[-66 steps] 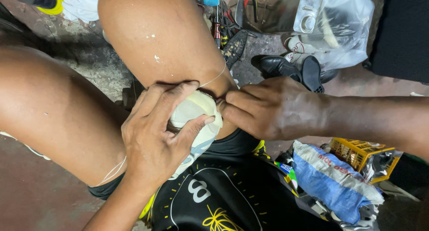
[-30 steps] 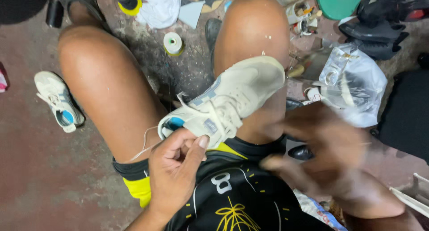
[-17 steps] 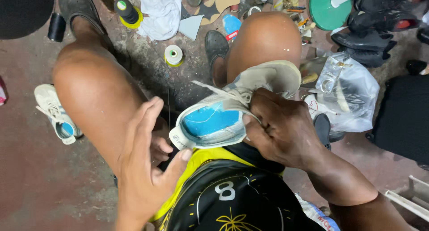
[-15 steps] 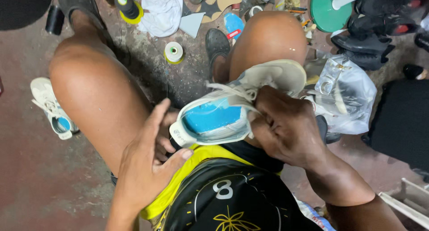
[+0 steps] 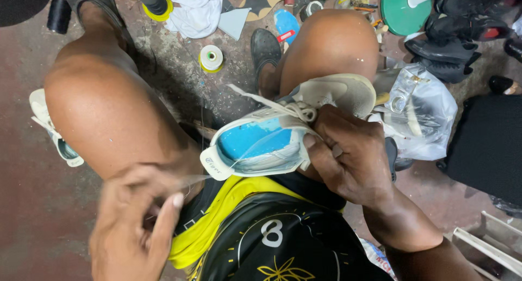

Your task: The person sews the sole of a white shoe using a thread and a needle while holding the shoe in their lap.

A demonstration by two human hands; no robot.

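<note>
Both hands are busy with 1 white sneaker (image 5: 283,134), which lies on its side across the person's lap against the right knee (image 5: 331,47), its opening and blue insole (image 5: 253,142) turned up toward the camera. Half a second ago the left hand (image 5: 136,226) was spread open just beside the shoe's heel; now it has drawn back toward the body, blurred with motion, its fingers pinched on a pale thread (image 5: 212,172) that runs taut from the heel collar. The right hand (image 5: 348,156) has stayed clenched around the sneaker's side, thumb pressed on the collar edge, and the shoe has hardly shifted. That pull reads as a stitch being drawn tight through the heel area, so the sewing seems under way rather than finished. A spool of thread (image 5: 211,58) stands on the floor (image 5: 32,205) between the knees.
</note>
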